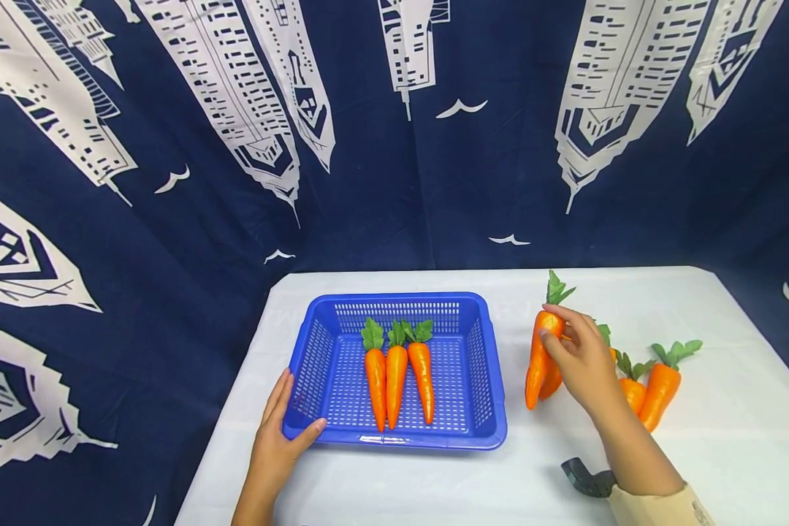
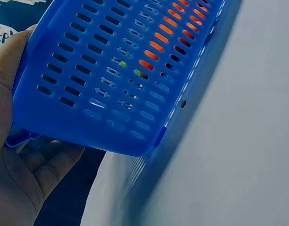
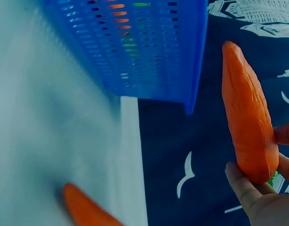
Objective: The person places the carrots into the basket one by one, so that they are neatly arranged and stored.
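Note:
A blue plastic basket (image 1: 397,440) stands on the table with three carrots inside, among them a middle carrot (image 1: 397,383), leafy tops toward the far side. At its near left corner, my left hand (image 1: 279,431) grips the rim, thumb on the front and fingers along the left side; the left wrist view shows this hand (image 2: 21,174) around the basket's corner. To the right of the basket, my right hand (image 1: 581,354) pinches a carrot (image 1: 538,358) near its leafy end, tip pointing down. The right wrist view shows this carrot (image 3: 248,113) held between thumb and fingers.
Several carrots lie on the right of the white table (image 1: 447,486), including one at the far right (image 1: 660,394); my right hand and forearm partly hide others. A dark device (image 1: 588,478) sits at my right wrist. Behind hangs a navy cloth (image 1: 394,197) printed with white buildings.

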The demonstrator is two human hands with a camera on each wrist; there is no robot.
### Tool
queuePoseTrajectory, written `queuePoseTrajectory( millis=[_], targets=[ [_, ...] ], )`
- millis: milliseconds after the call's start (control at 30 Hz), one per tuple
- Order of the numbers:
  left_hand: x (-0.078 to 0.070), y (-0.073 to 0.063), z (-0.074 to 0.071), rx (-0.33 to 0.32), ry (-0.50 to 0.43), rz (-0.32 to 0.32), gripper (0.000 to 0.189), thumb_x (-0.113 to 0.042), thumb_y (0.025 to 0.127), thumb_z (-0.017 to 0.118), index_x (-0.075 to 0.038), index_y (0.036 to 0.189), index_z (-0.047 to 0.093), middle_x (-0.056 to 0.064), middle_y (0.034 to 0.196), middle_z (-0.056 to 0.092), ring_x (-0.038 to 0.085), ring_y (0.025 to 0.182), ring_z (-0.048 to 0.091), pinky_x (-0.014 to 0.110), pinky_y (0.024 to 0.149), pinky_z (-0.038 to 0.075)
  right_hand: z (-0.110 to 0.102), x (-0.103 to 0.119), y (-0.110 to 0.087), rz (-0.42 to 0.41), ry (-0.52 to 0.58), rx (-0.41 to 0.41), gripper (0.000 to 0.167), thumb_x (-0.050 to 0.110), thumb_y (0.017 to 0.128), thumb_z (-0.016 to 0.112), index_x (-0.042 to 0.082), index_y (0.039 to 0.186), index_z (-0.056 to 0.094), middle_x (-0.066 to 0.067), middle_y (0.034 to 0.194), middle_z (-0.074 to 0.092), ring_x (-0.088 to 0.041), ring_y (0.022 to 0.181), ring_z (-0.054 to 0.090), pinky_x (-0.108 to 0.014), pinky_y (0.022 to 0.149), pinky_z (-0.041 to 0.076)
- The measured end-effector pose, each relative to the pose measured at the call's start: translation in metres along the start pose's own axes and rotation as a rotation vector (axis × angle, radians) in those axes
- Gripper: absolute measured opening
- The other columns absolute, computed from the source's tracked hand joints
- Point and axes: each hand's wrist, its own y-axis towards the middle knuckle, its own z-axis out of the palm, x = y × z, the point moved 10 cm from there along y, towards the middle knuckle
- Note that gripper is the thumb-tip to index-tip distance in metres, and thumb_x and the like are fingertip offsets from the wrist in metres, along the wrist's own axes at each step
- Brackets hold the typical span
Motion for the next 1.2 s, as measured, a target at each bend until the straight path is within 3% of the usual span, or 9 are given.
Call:
queuePoseTrajectory(
  millis=[300,567,700,867,1000,1200],
  targets=[
    [0.000,0.001,0.001,0.001,0.008,-0.012,0.098,-0.033,0.082,0.085,-0.027,0.161,0.026,-0.012,0.170,0.016,0.028,0.159,0.013,0.065,0.123,0.017,0.017,0.022,0.021,0.008,0.054,0.056,0.046,0.032,0.098,0.067,0.015,0.140,0.059,-0.017,0.133,0.053,-0.041,0.125,0.060,-0.002,0.083,0.048],
    [-0.002,0.003,0.001,0.002,0.000,-0.001,0.098,-0.033,0.083,0.085,-0.026,0.161,0.027,-0.010,0.170,0.016,0.029,0.159,0.013,0.065,0.124,0.016,0.039,0.053,0.034,-0.046,0.086,0.112,0.046,0.028,0.097,0.069,0.015,0.140,0.059,-0.017,0.137,0.051,-0.040,0.127,0.058,-0.003,0.082,0.049],
    [0.000,0.002,0.002,0.005,-0.004,-0.016,0.098,-0.032,0.083,0.084,-0.025,0.161,0.026,-0.008,0.170,0.015,0.029,0.159,0.012,0.065,0.124,0.014,0.057,0.068,0.037,-0.086,0.108,0.187,0.046,0.019,0.099,0.065,0.012,0.143,0.056,-0.019,0.139,0.048,-0.042,0.130,0.055,-0.020,0.093,0.055],
    [0.001,0.002,0.002,0.006,-0.004,-0.019,0.098,-0.030,0.083,0.084,-0.024,0.162,0.026,-0.010,0.170,0.015,0.030,0.159,0.011,0.065,0.124,0.013,0.081,0.085,0.038,-0.120,0.131,0.278,0.049,0.006,0.097,0.062,0.009,0.146,0.052,-0.021,0.142,0.044,-0.040,0.131,0.053,-0.044,0.100,0.053],
    [0.001,0.002,0.001,0.005,0.004,-0.017,0.098,-0.032,0.083,0.084,-0.027,0.161,0.025,-0.012,0.170,0.014,0.029,0.159,0.012,0.066,0.124,0.015,0.099,0.097,0.037,-0.130,0.141,0.320,0.050,0.003,0.095,0.064,0.010,0.144,0.053,-0.020,0.142,0.044,-0.039,0.129,0.056,-0.048,0.099,0.055],
    [0.002,0.002,0.000,0.001,0.007,-0.020,0.098,-0.032,0.083,0.085,-0.027,0.161,0.026,-0.012,0.170,0.015,0.028,0.159,0.012,0.065,0.124,0.015,0.127,0.106,0.039,-0.137,0.137,0.392,0.047,0.007,0.093,0.070,0.008,0.138,0.059,-0.018,0.137,0.052,-0.038,0.120,0.064,-0.043,0.092,0.060]
  ],
)
